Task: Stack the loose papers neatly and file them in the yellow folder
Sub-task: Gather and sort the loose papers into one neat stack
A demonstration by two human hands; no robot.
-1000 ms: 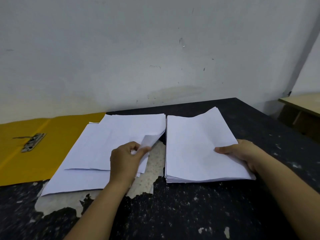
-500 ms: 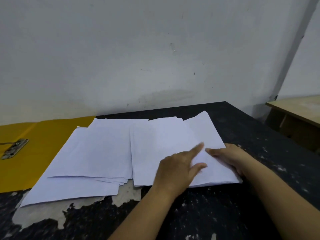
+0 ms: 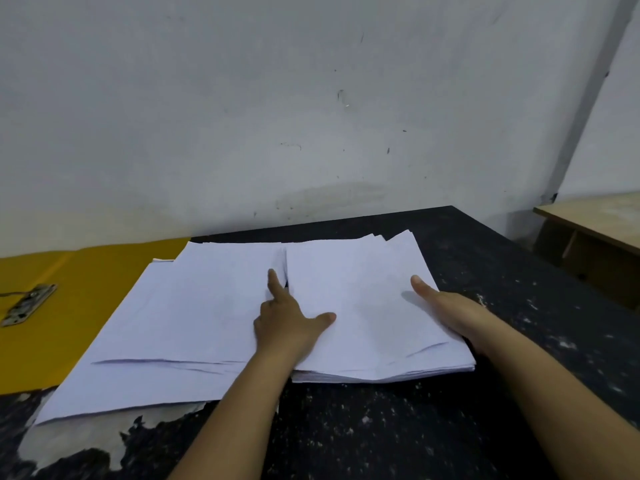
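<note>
A thick stack of white papers (image 3: 363, 327) lies on the black table, right of centre. My left hand (image 3: 289, 318) rests flat along the stack's left edge, index finger stretched forward and thumb spread onto the top sheet. My right hand (image 3: 446, 306) lies against the stack's right edge, fingers straight. Left of the stack, loose white sheets (image 3: 166, 327) are spread out and overlap one another. The open yellow folder (image 3: 79, 303) lies at the far left, its metal clip (image 3: 27, 304) showing; the loose sheets cover its right part.
The black table top (image 3: 381, 431) is worn, with a peeled pale patch (image 3: 76, 441) at the front left. A grey wall stands right behind the table. A wooden table (image 3: 602, 220) stands at the far right.
My left hand carried a sheet from the loose pile onto the stack, then slid back to the stack's left edge. My right hand stayed at the right edge.
</note>
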